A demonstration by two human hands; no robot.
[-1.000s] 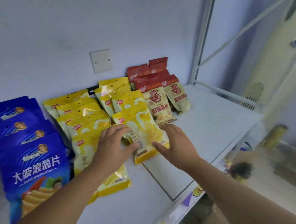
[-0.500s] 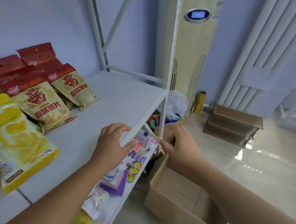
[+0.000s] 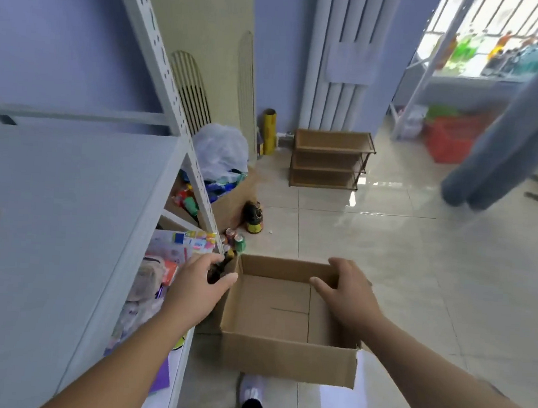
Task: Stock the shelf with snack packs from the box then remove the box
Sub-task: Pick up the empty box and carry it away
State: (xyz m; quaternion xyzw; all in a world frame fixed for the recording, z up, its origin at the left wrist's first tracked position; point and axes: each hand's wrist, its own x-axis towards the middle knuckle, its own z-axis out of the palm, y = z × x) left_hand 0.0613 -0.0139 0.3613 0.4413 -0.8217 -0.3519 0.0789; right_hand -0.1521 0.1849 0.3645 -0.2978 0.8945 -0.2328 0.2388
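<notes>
Hands first: your left hand (image 3: 200, 283) is spread, thumb stretched toward the left wall of the box (image 3: 282, 357), fingers loosely curved on the shelf side, pinching nothing. Your right hand (image 3: 346, 292) straddles the far right corner, thumb inside and fingers draped over the rim; I cannot tell whether it has actually clamped the cardboard.

The box sits on the floor (image 3: 386, 244) just beside the shelf (image 3: 70, 206). It is open-topped and shows only bare cardboard inside. No snack packs are in view, so stocking looks done and removal is the step in hand.

To do it well, match your grips: thumbs inside, fingers outside, on opposite walls near their middles rather than at one corner, so the empty box doesn't twist. Its left wall is close to the shelf post and the cans (image 3: 236, 241) on the floor, so slide your left fingers down carefully and lift straight up before swinging away. Mind your shoe (image 3: 253, 390) by the near wall. Another person (image 3: 504, 140) stands well off to the right, so check that path before you carry.
</notes>
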